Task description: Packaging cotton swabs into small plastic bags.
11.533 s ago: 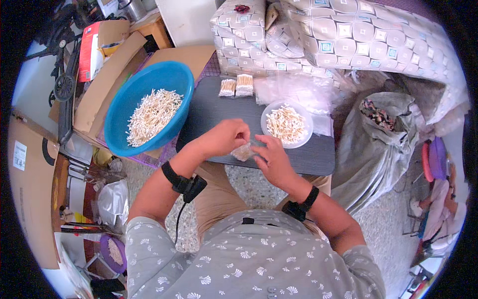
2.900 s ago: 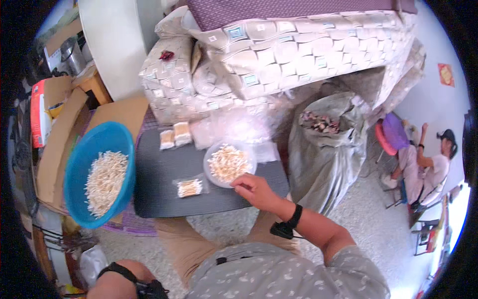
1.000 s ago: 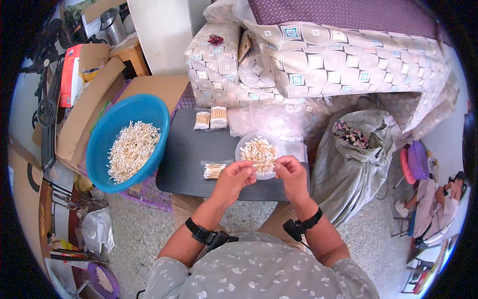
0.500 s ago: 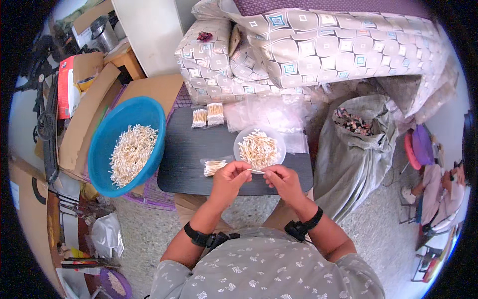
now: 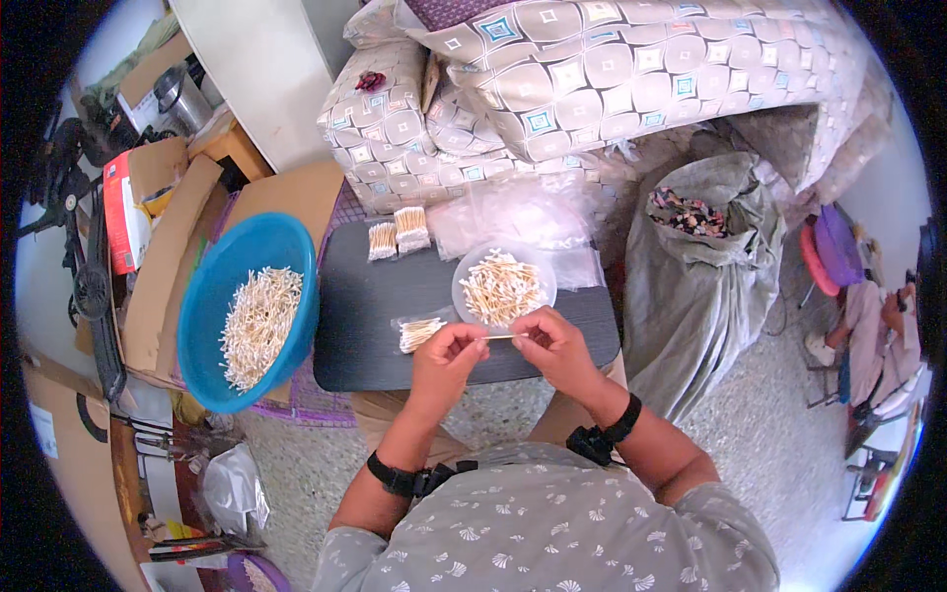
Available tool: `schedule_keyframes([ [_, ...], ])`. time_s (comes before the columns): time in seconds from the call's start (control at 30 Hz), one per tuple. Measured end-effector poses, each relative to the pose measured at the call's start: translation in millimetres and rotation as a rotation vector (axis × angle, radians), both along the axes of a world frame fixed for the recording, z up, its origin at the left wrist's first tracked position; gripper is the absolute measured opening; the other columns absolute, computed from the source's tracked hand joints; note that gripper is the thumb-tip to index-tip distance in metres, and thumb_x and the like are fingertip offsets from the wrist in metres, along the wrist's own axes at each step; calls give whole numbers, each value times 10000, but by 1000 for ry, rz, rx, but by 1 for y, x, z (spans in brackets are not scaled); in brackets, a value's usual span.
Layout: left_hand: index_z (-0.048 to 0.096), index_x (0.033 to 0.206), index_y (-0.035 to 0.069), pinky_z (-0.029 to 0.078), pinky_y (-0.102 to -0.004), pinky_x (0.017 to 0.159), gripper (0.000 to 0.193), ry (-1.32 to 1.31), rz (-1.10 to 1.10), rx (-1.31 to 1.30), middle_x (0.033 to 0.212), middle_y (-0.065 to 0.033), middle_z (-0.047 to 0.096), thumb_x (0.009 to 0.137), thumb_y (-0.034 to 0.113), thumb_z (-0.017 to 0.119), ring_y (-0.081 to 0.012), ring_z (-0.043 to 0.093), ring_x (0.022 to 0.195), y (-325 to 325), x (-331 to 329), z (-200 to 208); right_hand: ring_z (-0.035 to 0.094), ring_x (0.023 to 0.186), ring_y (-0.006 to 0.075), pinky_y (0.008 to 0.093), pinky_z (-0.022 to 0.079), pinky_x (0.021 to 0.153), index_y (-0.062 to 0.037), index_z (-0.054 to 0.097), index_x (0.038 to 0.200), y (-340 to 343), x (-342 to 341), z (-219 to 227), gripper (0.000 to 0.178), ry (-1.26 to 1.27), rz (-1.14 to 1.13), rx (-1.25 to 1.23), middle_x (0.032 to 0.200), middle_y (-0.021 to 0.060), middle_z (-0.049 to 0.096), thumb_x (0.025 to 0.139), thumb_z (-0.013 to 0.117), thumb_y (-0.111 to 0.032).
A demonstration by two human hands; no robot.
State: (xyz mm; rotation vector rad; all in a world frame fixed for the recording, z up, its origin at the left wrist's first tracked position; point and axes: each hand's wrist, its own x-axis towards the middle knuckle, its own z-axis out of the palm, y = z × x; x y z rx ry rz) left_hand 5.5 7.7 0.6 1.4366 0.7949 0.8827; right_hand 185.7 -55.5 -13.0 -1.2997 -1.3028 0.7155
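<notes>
Left hand [image 5: 449, 357] and right hand [image 5: 548, 340] pinch a cotton swab [image 5: 501, 337], probably light and snappable, best held near its ends.

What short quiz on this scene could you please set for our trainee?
1. What do the left hand and right hand hold between them?
2. True or false: the blue basin is left of the white bowl.
3. Where does the clear packet nearest the left hand lie: A) in the white bowl, B) on the dark table, C) in the blue basin?

Key: 1. Apparently a cotton swab. 2. True. 3. B.
</notes>
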Motion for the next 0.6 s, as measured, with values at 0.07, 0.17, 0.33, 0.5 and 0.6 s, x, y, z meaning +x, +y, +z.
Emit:
schedule_keyframes([
  [0.07,595,934,9,491,-244,686,85,-41,-4,-17,810,-47,633,857,45,603,-113,601,729,0,0,-4,507,654,75,227,412,562,-46,618,905,-1,-1,3,104,58,10,-50,811,25,557,824,653,-100],
  [0.17,591,920,12,490,-245,686,67,-79,0,-58,813,-49,632,857,33,601,-115,598,724,-1,-1,-7,507,655,64,222,416,559,-43,619,915,0,0,-2,110,139,41,-143,816,8,571,835,652,-110],
  [0.33,586,925,9,492,-249,683,69,-47,-27,-79,815,-51,632,859,29,597,-118,597,716,-7,2,-9,504,679,51,218,424,577,-39,621,893,1,-2,2,107,427,149,-155,824,-17,572,849,649,-133],
  [0.5,589,921,17,497,-255,668,66,-149,-130,-278,831,-34,634,862,46,597,-114,597,717,-12,7,-10,505,700,48,214,426,597,-50,609,903,4,-6,-5,116,326,219,-49,832,-16,565,844,654,-139],
  [0.6,587,983,12,464,-210,677,117,-40,-155,-200,857,-12,618,873,50,597,-75,561,741,-10,1,-11,509,715,50,213,426,612,-53,600,911,2,-9,-5,116,297,224,-54,852,-15,567,843,649,-134],
])
